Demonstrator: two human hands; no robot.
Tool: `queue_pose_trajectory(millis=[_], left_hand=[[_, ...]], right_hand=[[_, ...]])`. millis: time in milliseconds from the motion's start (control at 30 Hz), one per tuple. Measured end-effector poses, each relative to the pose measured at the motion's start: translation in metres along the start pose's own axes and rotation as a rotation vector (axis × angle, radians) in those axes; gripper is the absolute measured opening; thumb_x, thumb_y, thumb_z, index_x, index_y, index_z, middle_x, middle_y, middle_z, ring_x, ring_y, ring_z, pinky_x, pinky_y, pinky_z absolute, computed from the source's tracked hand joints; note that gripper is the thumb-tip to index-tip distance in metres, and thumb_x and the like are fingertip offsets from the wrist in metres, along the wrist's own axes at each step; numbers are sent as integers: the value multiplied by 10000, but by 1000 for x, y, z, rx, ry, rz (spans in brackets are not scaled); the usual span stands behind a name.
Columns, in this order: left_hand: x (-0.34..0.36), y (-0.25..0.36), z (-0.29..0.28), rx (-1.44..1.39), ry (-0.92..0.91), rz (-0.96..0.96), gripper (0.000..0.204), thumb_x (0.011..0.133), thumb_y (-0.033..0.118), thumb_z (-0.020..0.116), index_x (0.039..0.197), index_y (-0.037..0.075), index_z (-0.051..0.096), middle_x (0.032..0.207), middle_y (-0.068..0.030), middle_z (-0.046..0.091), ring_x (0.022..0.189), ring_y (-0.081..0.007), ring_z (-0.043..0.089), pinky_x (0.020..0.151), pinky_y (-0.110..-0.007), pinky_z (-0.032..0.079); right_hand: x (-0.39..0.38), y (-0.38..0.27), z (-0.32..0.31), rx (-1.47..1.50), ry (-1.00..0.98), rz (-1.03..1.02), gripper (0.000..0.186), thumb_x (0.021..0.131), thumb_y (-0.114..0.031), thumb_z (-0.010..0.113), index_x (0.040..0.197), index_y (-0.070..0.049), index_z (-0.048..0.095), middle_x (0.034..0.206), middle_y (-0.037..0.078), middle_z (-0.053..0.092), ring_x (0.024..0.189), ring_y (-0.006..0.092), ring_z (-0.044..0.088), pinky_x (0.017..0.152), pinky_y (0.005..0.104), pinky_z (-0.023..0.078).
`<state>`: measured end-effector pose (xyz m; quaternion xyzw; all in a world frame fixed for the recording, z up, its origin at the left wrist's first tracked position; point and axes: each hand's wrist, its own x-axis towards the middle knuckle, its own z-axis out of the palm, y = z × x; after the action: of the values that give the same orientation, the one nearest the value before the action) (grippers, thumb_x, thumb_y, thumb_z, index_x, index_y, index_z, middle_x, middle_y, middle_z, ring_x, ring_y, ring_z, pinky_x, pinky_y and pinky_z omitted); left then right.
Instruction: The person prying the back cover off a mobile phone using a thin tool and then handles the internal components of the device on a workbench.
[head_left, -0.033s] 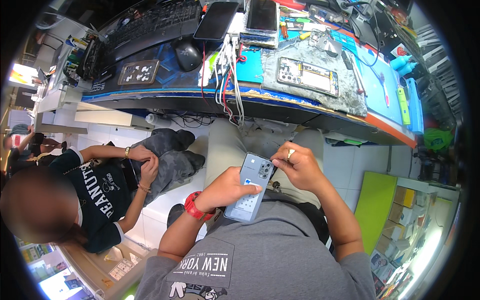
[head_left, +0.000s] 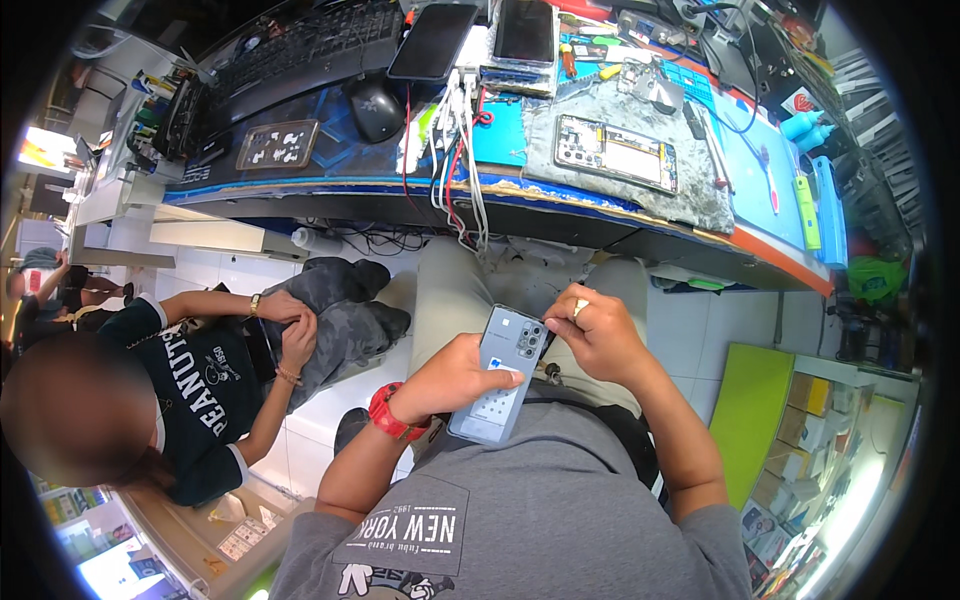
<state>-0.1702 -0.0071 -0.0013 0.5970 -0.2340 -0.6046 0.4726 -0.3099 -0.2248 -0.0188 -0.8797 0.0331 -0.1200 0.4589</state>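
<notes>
Left hand: it was clamped on the grey phone (head_left: 508, 354), thumb across the back, fingers underneath; this was the left hand (head_left: 450, 378).
Grey phone: it sat in the left hand's grasp above the lap, tilted, back upward, cameras at the end by the right hand (head_left: 600, 338).
Right hand: thumb and forefinger came together at the phone's camera-end edge; whether they pinched anything small could not be told.
Ring: a gold ring (head_left: 580, 308) circled a right-hand finger.
Wristwatch: a red one (head_left: 392, 412) was strapped just behind the left hand.
Neighbour: well left of the left hand, a seated person's hands (head_left: 292, 325) met over camouflage trousers (head_left: 350, 300).
Bare-innards phone: beyond the right hand, a phone with exposed inner parts (head_left: 618, 156) lay on a grey mat (head_left: 700, 208).
Cables: a white bundle (head_left: 462, 150) hung over the bench edge, beyond both hands.
Mouse: a black one (head_left: 376, 108) rested beyond the left hand, farther off than the clear case (head_left: 278, 146).
Keyboard: farthest beyond the left hand lay a black keyboard (head_left: 300, 52).
</notes>
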Motion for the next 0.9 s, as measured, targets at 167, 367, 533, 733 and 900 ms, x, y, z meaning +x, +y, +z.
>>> queue_pose_trajectory(millis=[167,367,533,733,900], left_hand=[[0,6,-6,-30,25,26,416,943,183,763,1268,-45,639,1111,-91,745,988,-136,688,891,-310,549],[-1,16,-9,57,60,47,541,926,242,797,1338,-38,584,1201,-117,703,1091,-149,653,955,-314,520],[-1,10,-7,156,109,135,769,916,145,778,1542,-45,375,1414,-208,585,1290,-232,585,1081,-353,463],[0,0,-11,215,114,224,955,887,123,801,1648,-15,240,1504,-200,524,1371,-228,522,1145,-349,398],[-7,12,-12,279,48,168,949,890,112,772,1664,26,230,1426,-220,609,1288,-251,600,1110,-345,435]], right_hand=[[0,-9,1,-209,19,50,35,953,-65,664,969,-33,667,905,115,630,769,360,667,655,469,514],[-2,-17,-5,-144,-2,90,122,940,-95,700,1043,-38,668,930,123,639,779,369,673,662,470,522],[-6,-11,-3,-149,-20,77,122,906,-146,764,989,-59,740,859,89,674,727,323,690,626,424,542],[-10,-3,7,-187,65,6,92,873,-131,798,930,-64,772,752,78,680,654,287,688,575,396,540],[-11,-7,1,-238,-20,-71,97,820,-72,782,910,-65,745,737,68,660,630,279,678,550,406,531]])
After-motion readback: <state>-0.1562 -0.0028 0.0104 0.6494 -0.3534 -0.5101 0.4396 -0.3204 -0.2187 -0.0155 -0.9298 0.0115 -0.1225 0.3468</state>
